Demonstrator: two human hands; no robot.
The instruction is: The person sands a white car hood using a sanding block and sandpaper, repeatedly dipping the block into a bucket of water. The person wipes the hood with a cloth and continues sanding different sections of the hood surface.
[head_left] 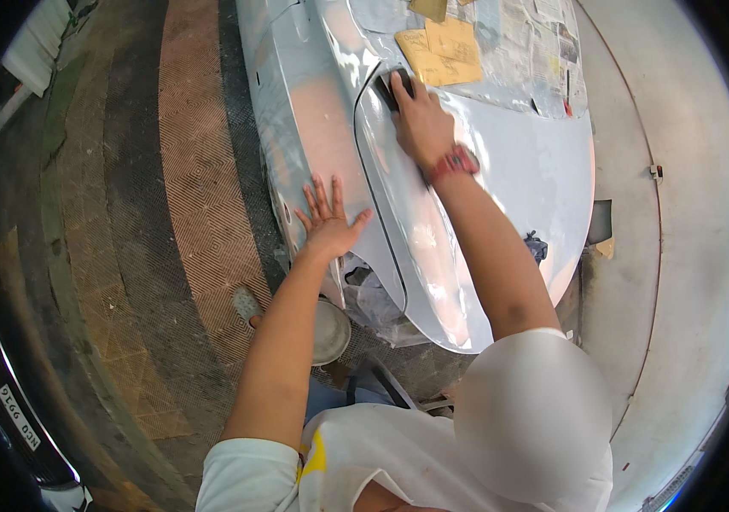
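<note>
Black block (386, 92) at upper centre of the frame sits against the car panel (381, 158), my right grip (424, 121) curled around it, left grip (330, 232) spread flat holding nothing; tilting could, I judge, gouge the nearby seam (357, 141).

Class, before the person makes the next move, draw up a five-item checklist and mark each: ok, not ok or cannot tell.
1. Right hand gripping the dark block: ok, fingers over it.
2. Block's working face flush with the car body: cannot tell, hidden underneath.
3. Left hand away from the block: ok, fingers spread on the pinkish-patched panel.
4. Wrists free of accessories: not ok, a red watch is on the right one.
5. Hands gloved: not ok, both bare.
</note>
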